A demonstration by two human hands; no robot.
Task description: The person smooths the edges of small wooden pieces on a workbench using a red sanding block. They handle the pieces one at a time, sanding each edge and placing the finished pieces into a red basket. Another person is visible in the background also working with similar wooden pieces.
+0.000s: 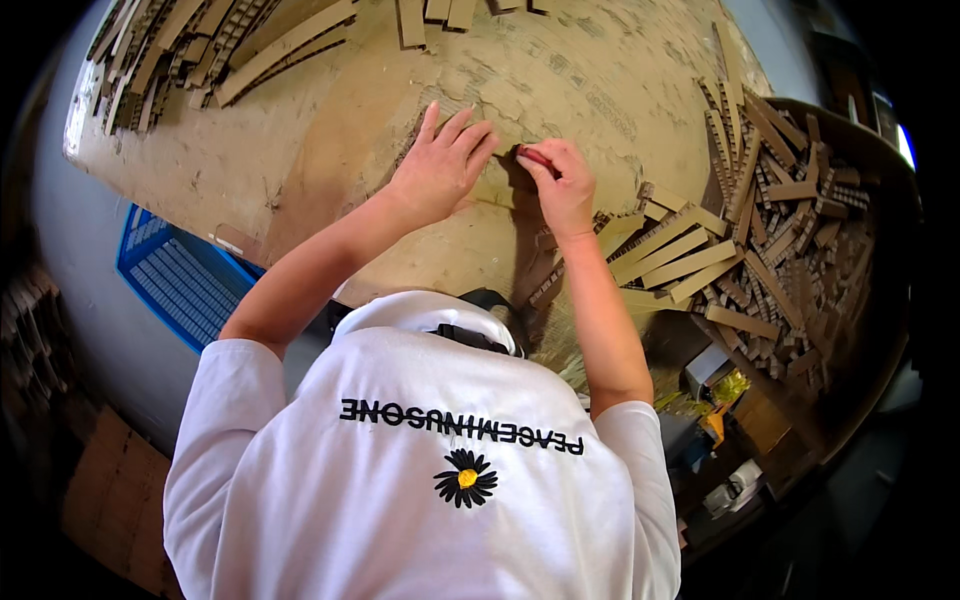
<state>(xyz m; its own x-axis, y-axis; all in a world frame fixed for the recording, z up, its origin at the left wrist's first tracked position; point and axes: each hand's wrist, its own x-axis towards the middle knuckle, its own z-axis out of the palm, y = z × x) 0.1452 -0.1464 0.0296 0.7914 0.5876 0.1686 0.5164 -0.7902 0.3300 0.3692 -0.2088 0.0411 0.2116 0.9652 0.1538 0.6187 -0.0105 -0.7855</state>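
Observation:
My left hand (440,168) rests palm down on the worn, brown cardboard-like table top (345,140), its fingers stretched and slightly apart, with nothing in its grip. Just to its right, my right hand (567,195) is closed around a small red tool (534,157). Only a short length of the tool shows beyond the fingers, and its working end cannot be made out. Cardboard strips (660,250) with a honeycomb edge lie to the right of my right forearm.
A large heap of cardboard strips (790,240) fills the right side, by a dark curved rim. More strips (180,50) are piled at the far left, and a few short pieces (436,12) lie at the far edge. Below the table's left side stands a blue plastic crate (180,280).

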